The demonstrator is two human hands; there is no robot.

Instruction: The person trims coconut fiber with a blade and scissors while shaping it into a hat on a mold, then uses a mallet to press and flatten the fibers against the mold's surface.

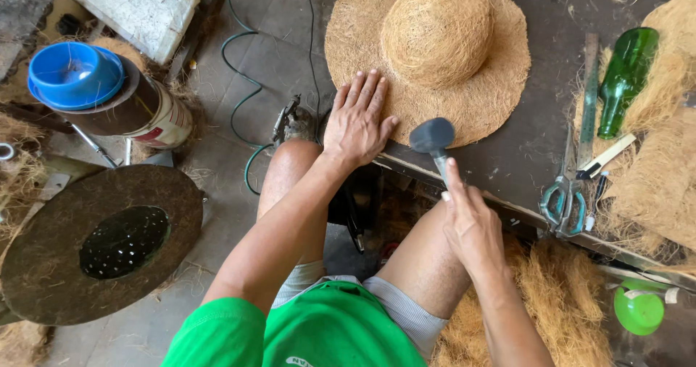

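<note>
- While your left hand [357, 124] lies flat, fingers spread, on the near brim of the wide round tan coir-fibre hat [435, 48], keep that palm pressing so the brim stays put on the dark workbench [522, 149].
- Your right hand [471, 226] is closed round the thin handle of the small grey rubber-headed mallet [432, 136]; its head hovers just beside the brim edge, near your left fingers.
- Judgement: strike flat and keep the fingers out from under the head.
- Hat sits on the bench's far left part, crown up.
- Blue plastic bowl [72, 73] sits atop a brown-lidded tin drum [148, 113] on the floor; bowl looks empty, can't tell for sure.
- Green glass bottle [625, 77] lies on loose fibre at the right; contents can't tell.
- Green plastic cup [639, 309] sits lower right; contents unseen.
- Teal-handled scissors [565, 197] lie on the bench.
</note>
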